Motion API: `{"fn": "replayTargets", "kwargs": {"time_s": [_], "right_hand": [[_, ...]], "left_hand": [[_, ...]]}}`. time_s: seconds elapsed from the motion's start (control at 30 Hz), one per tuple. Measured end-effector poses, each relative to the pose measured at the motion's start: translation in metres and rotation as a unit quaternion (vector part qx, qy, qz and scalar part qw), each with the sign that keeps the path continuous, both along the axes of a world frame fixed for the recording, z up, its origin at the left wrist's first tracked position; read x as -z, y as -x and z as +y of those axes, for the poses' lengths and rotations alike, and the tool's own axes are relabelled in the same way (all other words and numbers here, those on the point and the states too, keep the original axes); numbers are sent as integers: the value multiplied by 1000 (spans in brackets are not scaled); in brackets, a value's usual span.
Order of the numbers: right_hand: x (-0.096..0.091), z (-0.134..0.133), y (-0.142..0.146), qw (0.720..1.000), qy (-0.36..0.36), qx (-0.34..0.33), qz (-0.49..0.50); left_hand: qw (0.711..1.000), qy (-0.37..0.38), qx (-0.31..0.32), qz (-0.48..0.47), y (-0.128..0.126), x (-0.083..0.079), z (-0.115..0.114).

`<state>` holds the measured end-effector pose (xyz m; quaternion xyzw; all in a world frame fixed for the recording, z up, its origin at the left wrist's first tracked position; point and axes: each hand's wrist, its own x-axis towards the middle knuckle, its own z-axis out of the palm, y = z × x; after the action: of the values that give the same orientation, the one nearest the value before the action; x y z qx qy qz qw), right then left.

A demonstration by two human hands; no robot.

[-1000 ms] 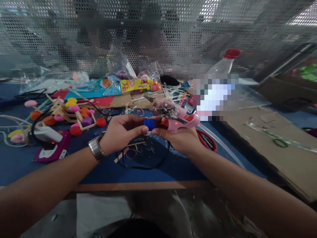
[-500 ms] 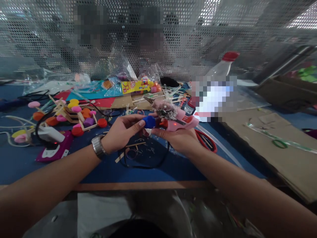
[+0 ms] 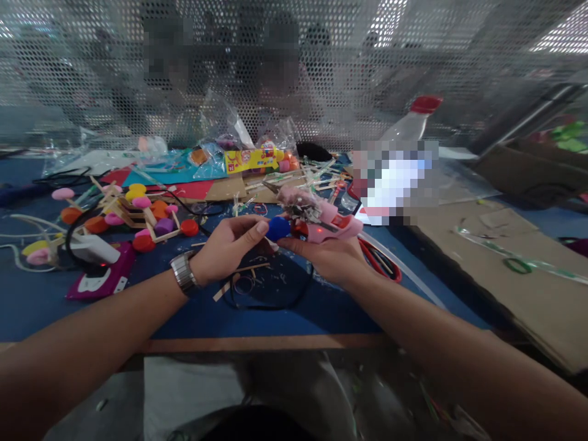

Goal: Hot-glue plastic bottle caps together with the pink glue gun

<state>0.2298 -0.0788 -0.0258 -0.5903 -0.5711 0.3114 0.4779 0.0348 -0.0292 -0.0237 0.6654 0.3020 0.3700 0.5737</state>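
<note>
Between the thumb and fingers of my left hand (image 3: 229,245) is a round blue bottle cap (image 3: 278,228). My right hand (image 3: 328,257) is wrapped round a pink hot glue gun (image 3: 333,226) with a small red light lit on its side. Grey, crumpled-looking residue covers the gun's front, and its tip points away to the upper left. The cap sits just left of the gun's trigger area, close to the right fingertips. A black cable (image 3: 271,307) loops on the blue table below both hands. Some of the right fingers are hidden behind the gun.
Left on the table stands a wooden-stick model (image 3: 138,214) with colourful caps and pompoms, beside a purple power strip (image 3: 98,282). Cardboard (image 3: 505,263) lies at right. A red-capped bottle (image 3: 408,125) leans at the back, near a blurred bright screen (image 3: 397,184).
The glue gun has shifted slightly left, and its tip now shows farther left. The blue cap stays in my left hand, nearly in the same place.
</note>
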Motion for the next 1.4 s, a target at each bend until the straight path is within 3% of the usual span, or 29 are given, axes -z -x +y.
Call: {"fn": "replayTargets", "kwargs": {"time_s": [0.13,0.4,0.63,0.97,1.1,1.4], "right_hand": [[1,3,2,992,-73,-92,40],[-3,3,5,988,-81,-117,66],[-3,3,5,990,-67,-112,57],[-3,4,6,989,-79,-111,54],[0,6,5,984,-93,-124,85],[2,2,-1,997,-17,-58,57]], "left_hand": [[1000,-19,-10,18,-2,-3,-2],[999,12,-10,34,0,-4,-1],[999,8,26,23,-1,-5,-1],[999,6,0,34,-1,-4,0],[999,-26,-27,30,-2,-4,0],[987,-151,-52,7,2,3,-2]]}}
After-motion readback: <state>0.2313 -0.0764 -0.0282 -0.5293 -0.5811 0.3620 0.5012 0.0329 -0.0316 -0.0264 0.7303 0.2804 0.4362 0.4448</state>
